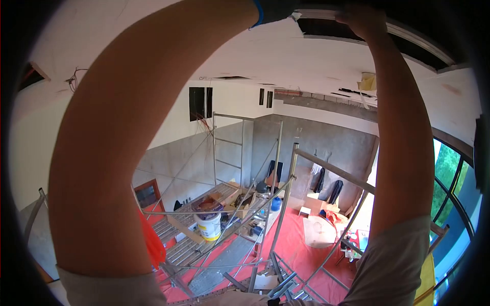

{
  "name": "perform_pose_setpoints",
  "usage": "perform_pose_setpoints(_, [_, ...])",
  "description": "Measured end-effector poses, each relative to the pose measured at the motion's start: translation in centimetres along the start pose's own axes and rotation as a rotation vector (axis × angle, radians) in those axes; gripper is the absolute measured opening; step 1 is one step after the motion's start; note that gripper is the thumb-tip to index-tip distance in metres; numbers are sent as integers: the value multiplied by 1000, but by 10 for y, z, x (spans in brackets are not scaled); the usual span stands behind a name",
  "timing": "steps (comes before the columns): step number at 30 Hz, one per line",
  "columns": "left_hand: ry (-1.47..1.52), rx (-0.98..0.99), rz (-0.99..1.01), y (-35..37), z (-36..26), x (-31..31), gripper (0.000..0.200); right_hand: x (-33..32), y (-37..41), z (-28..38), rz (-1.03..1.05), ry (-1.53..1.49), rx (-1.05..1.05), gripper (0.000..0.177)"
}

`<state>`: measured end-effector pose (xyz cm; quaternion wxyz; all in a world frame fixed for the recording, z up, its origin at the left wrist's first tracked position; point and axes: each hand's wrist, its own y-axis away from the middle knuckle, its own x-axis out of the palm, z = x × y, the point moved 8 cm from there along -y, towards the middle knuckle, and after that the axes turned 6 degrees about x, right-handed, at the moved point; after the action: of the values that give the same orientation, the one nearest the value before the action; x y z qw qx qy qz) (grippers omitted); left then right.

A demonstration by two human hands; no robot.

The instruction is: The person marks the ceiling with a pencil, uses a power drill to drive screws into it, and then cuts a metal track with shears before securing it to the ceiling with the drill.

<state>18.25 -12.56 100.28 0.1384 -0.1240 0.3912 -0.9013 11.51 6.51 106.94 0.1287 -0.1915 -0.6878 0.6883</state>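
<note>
Both my arms reach overhead to a long dark opening in the white ceiling [255, 53]. My left hand [280, 9], with a blue band at the wrist, is near the opening's left end; shadow hides its fingers. My right hand [363, 21] is at the pale metal ceiling rail [421, 42] along the opening, its fingers bent over the rail. The fingertips are dim and partly cut off at the top of the view. A ragged bit of broken board [296, 17] shows beside my left hand.
Scaffold tubes [332, 171] stand in front of and below me. A plank platform [176, 232] carries a white bucket [208, 227] and cardboard. Red sheeting [291, 237] covers the floor. Dark clothes [335, 192] hang on the far grey wall; a curved window [449, 168] is at right.
</note>
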Motion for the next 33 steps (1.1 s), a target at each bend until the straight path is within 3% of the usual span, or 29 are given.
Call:
perform_pose_setpoints(5, [116,-66,-117,0,8,-3,23,-8,2,-2,40,-35,27,62])
perform_pose_setpoints(8, [91,-56,7,-10,-3,13,22,-7,4,-1,82,-55,31,62])
perform_pose_setpoints(9, [82,-36,-147,-6,-3,6,19,-6,2,-3,80,-69,35,62])
perform_pose_setpoints(12, [160,-94,-44,0,3,7,17,-4,3,-3,5,-38,17,62])
perform_pose_setpoints(15, [149,-136,-158,-4,6,14,17,-7,9,0,-68,-33,-15,62])
perform_pose_setpoints(18, [49,-107,39,2,0,14,18,-11,7,2,67,-8,16,62])
perform_pose_setpoints(21, [155,-48,-23,9,1,1,19,-10,6,-1,41,-21,22,62])
perform_pose_setpoints(24, [153,-109,-107,-3,-3,19,19,-12,7,0,-16,-42,18,62])
perform_pose_setpoints(25, [0,-54,-79,-5,-9,22,18,-13,4,-1,-6,-44,22,61])
perform_pose_setpoints(28, [91,-55,-60,9,1,5,18,-10,6,-2,32,-41,26,60])
perform_pose_setpoints(29, [82,-61,-145,11,3,4,18,-9,6,-2,34,-33,21,60])
perform_pose_setpoints(33, [64,-66,6,2,1,14,19,-7,7,3,81,13,-15,60])
